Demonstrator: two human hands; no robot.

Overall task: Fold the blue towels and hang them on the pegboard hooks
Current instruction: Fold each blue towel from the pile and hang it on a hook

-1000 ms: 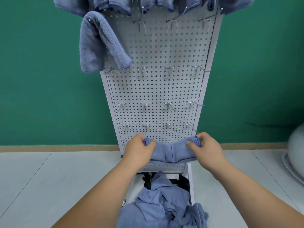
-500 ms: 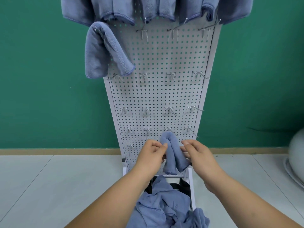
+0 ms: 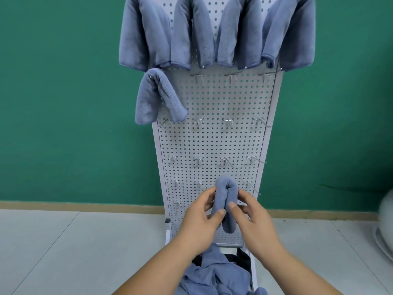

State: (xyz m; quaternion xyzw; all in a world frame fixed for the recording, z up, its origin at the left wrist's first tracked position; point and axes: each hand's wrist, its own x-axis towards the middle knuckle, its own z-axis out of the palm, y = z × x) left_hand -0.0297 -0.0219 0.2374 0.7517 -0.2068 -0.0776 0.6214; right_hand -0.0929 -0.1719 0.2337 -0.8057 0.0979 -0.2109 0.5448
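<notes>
Pegboard [image 3: 212, 141] stands ahead; at its six o'clock the left hand [image 3: 198, 220] and right hand [image 3: 254, 220] pinch a folded towel [image 3: 226, 191] upright. Hung towels [image 3: 144, 39] crowd twelve o'clock; a loose pile [image 3: 214, 275] lies below.

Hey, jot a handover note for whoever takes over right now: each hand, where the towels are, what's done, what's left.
Left hand: pinches the folded towel from its left side.
Right hand: pinches the same towel from the right.
The folded towel is doubled over, low in front of the pegboard; whether it sits on a hook cannot be told.
Done: hung towels across the top, plus a lone towel on the left hook below.
Left: hang this towel, then fold and hang the loose pile at the base; free hooks are there.
</notes>
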